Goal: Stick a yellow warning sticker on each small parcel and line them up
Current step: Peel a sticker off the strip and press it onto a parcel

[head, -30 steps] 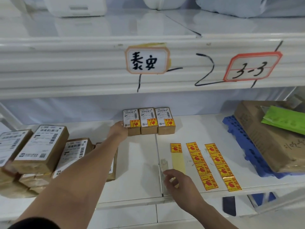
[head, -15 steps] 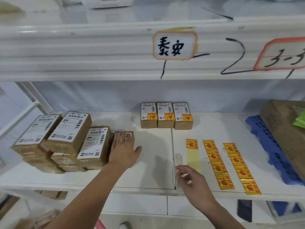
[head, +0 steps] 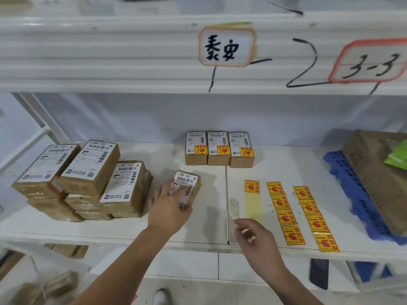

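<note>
Gripping parcel with left hand, fingers curled round it, mid-shelf between stack and sticker strips. Holding right hand over backing strip end, fingers curled; cannot tell if pinching. Behind: stickered row.

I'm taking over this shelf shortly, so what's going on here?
A person is putting warning stickers on small parcels. Their left hand holds a parcel with no yellow sticker showing, beside the stack of parcels. Three stickered parcels stand in a row at the back of the shelf. The right hand hovers by the yellow warning sticker strips; whether it holds anything is unclear.
</note>
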